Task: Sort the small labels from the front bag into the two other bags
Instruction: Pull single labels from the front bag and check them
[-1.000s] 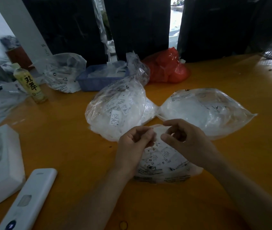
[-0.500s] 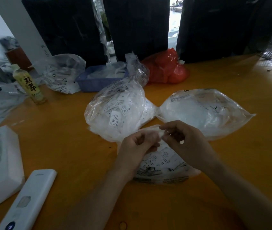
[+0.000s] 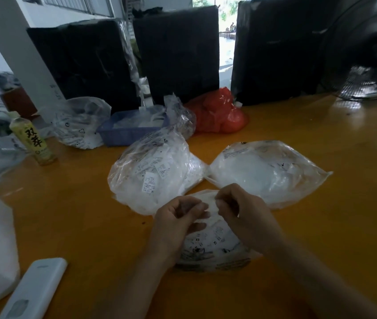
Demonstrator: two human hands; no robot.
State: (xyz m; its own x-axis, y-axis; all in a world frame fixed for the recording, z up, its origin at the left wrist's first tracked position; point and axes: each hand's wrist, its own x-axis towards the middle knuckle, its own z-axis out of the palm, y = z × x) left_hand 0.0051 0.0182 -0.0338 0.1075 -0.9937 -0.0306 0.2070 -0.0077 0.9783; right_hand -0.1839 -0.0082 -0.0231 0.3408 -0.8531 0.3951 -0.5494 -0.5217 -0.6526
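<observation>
Only the head view here, looking down at the orange worktop. The front bag of small labels sits right in front of the person, with its mouth end bunched up between both hands.

The left hand has its fingers curled in around the crumpled top edge of that bag. It looks like a pinch on the plastic, though I can't tell if there's a label in there too. The right hand is curled over just beside it, fingertips tucked down at the bag's opening, so that grip also seems to be on the plastic or something small inside. It's too blurry to say which.

Compared to a second ago, the hands have barely moved. They've edged a little closer together over the bag mouth. Half a second back there was a small white speck at the right fingers, and I can't make it out now. So my guess is they're fishing out or separating one label, and nothing has gone anywhere yet.

The two target bags are just behind: the left clear bag, visibly stuffed with printed labels, and the right clear bag, lying flatter with whitish contents. Both touch or nearly touch the front bag.

A green-label drink bottle, a blue tray and a red bag sit farther back.
</observation>
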